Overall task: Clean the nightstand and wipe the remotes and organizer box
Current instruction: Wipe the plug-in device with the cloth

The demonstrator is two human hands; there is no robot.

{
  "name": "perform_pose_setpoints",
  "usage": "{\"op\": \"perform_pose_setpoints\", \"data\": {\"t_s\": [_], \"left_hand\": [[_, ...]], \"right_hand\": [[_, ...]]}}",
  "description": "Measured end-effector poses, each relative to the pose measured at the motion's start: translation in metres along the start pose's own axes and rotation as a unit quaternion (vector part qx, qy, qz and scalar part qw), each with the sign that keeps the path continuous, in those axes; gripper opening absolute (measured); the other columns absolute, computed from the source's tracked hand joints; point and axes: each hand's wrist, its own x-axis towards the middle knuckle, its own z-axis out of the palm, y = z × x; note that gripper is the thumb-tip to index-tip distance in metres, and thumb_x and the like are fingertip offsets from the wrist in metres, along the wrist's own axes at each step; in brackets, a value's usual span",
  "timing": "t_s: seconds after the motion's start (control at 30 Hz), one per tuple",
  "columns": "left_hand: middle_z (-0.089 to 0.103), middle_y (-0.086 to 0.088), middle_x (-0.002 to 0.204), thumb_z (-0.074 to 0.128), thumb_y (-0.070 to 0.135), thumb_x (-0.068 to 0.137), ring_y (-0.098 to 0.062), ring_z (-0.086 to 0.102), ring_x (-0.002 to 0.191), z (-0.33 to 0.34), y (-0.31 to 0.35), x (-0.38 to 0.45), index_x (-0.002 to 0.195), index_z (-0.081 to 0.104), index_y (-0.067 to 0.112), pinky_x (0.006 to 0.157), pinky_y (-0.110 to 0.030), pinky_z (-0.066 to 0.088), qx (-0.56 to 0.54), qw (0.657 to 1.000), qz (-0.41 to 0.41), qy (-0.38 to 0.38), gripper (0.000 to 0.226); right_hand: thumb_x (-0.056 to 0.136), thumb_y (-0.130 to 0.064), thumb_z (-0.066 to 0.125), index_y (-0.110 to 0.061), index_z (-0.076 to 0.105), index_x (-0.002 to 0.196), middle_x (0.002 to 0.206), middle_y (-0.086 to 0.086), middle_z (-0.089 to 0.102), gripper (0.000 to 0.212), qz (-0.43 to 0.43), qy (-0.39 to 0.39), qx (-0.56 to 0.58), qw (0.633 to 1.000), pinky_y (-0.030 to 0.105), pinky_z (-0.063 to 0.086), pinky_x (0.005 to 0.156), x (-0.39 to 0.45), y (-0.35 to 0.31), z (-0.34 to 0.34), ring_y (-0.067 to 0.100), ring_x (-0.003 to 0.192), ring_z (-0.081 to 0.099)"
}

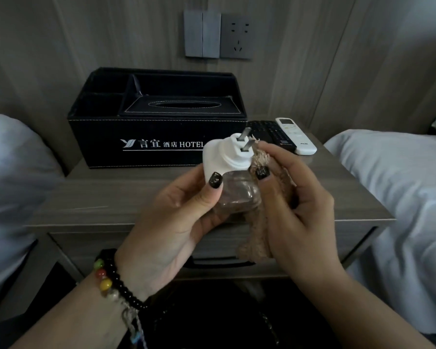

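Head view: left hand (176, 217) fingers curled round plug-in device (227, 170) in front of organizer box (151, 137); right hand (295, 205) grips brown cloth (256, 238) against it.

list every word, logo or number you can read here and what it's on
"言宜 酒店 HOTEL", after a Y-shaped logo: front of the black leather organizer box; a held white plug-in device covers anything further.
"AUX", roughly: foot of the white remote.
Black remote keys: too small to read.
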Motion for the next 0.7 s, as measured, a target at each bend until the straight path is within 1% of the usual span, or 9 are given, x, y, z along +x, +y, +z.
{"op": "perform_pose_setpoints", "data": {"t_s": [0.1, 0.13, 0.2, 0.27, 0.37, 0.47, 0.53, 0.6, 0.7], "left_hand": [[0.061, 0.004, 0.132, 0.061, 0.029, 0.091, -0.017, 0.057, 0.123, 0.005, -0.005, -0.003, 0.141, 0.045, 0.027, 0.101, -0.038, 0.048, 0.08, 0.996, 0.046, 0.004, 0.053], [0.06, 0.011, 0.132, 0.062, 0.029, 0.09, -0.012, 0.056, 0.123, 0.006, -0.005, -0.004, 0.144, 0.039, 0.029, 0.102, -0.035, 0.047, 0.122, 0.99, 0.073, 0.016, 0.058], [0.062, 0.021, 0.125, 0.062, 0.027, 0.088, 0.0, 0.058, 0.117, 0.008, -0.004, -0.004, 0.146, 0.032, 0.029, 0.094, -0.017, 0.048, 0.191, 0.973, 0.122, 0.043, 0.066], [0.062, 0.018, 0.125, 0.065, 0.03, 0.086, 0.001, 0.059, 0.114, 0.007, -0.005, -0.004, 0.147, 0.029, 0.034, 0.089, -0.012, 0.047, 0.24, 0.956, 0.16, 0.052, 0.07], [0.05, 0.007, 0.128, 0.065, 0.047, 0.081, -0.012, 0.056, 0.116, 0.0, -0.009, -0.001, 0.146, 0.027, 0.047, 0.094, -0.02, 0.047, 0.327, 0.92, 0.199, 0.079, 0.075], [0.042, 0.004, 0.123, 0.055, 0.049, 0.085, -0.001, 0.048, 0.115, -0.004, -0.011, 0.003, 0.145, 0.025, 0.046, 0.096, -0.01, 0.037, 0.405, 0.878, 0.238, 0.088, 0.067], [0.044, 0.0, 0.126, 0.05, 0.043, 0.09, 0.003, 0.046, 0.116, -0.005, -0.01, 0.004, 0.147, 0.026, 0.037, 0.095, -0.006, 0.034, 0.424, 0.868, 0.25, 0.068, 0.062], [0.044, -0.001, 0.129, 0.049, 0.037, 0.093, -0.002, 0.045, 0.122, -0.008, -0.007, 0.005, 0.147, 0.03, 0.031, 0.097, -0.006, 0.034, 0.436, 0.863, 0.249, 0.046, 0.058], [0.043, -0.001, 0.13, 0.052, 0.027, 0.091, -0.005, 0.042, 0.125, -0.017, -0.003, 0.008, 0.145, 0.038, 0.025, 0.1, -0.008, 0.033, 0.504, 0.819, 0.272, 0.032, 0.055]], "right_hand": [[0.093, -0.001, 0.054, -0.016, 0.064, 0.122, 0.11, -0.01, 0.072, 0.034, 0.034, -0.008, 0.018, 0.999, 0.013, 0.049, 0.085, -0.001, 0.0, 0.001, 0.002, 0.104, 0.066], [0.095, -0.001, 0.054, -0.018, 0.065, 0.119, 0.106, -0.011, 0.073, 0.032, 0.051, -0.007, 0.028, 0.998, 0.013, 0.049, 0.083, -0.002, -0.001, 0.002, 0.0, 0.102, 0.066], [0.096, -0.003, 0.055, -0.023, 0.068, 0.11, 0.093, -0.01, 0.075, 0.028, 0.099, -0.004, 0.054, 0.994, 0.014, 0.052, 0.074, -0.005, -0.002, 0.005, -0.002, 0.088, 0.067], [0.096, -0.007, 0.055, -0.024, 0.07, 0.105, 0.089, -0.003, 0.076, 0.024, 0.169, -0.003, 0.099, 0.981, 0.021, 0.056, 0.075, -0.009, -0.004, 0.011, 0.008, 0.085, 0.07], [0.097, -0.009, 0.054, -0.015, 0.072, 0.108, 0.099, 0.01, 0.076, 0.022, 0.284, -0.019, 0.213, 0.935, 0.043, 0.056, 0.09, -0.013, -0.007, 0.017, 0.029, 0.101, 0.071], [0.098, -0.007, 0.048, -0.007, 0.07, 0.112, 0.107, 0.023, 0.072, 0.026, 0.364, -0.048, 0.317, 0.874, 0.048, 0.053, 0.092, -0.011, -0.011, 0.016, 0.041, 0.107, 0.066], [0.097, -0.009, 0.046, -0.003, 0.066, 0.118, 0.116, 0.028, 0.067, 0.03, 0.391, -0.086, 0.366, 0.84, 0.051, 0.05, 0.097, -0.009, -0.012, 0.015, 0.043, 0.113, 0.062], [0.093, -0.014, 0.047, -0.001, 0.064, 0.121, 0.118, 0.028, 0.065, 0.035, 0.409, -0.12, 0.409, 0.807, 0.045, 0.054, 0.091, -0.007, -0.011, 0.013, 0.039, 0.108, 0.065], [0.094, -0.016, 0.044, -0.003, 0.065, 0.118, 0.099, 0.017, 0.07, 0.035, 0.441, -0.145, 0.463, 0.755, 0.031, 0.059, 0.072, -0.008, -0.013, 0.012, 0.024, 0.087, 0.07]]}}
